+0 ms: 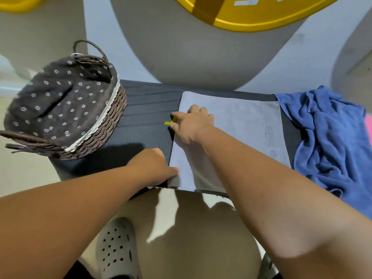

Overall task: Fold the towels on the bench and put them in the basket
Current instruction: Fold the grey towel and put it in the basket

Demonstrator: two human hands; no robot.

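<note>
A grey towel [237, 121] lies folded flat on the dark bench [141, 125], with faint lettering near its right side. My right hand [191, 125] rests on the towel's left edge, fingers pinching the edge by a small yellow tag [170, 122]. My left hand [155, 166] grips the towel's near left corner at the bench's front edge. A crumpled blue towel [330, 133] lies at the right end of the bench. The brown woven basket [96, 127], lined with dark flowered cloth, stands on the left end and holds nothing that I can see.
A large grey rounded object [191, 47] with a yellow band [251, 19] stands behind the bench. Pale floor runs below the bench, with a grey perforated clog [116, 250] on it. Something pink [368, 125] shows at the far right edge.
</note>
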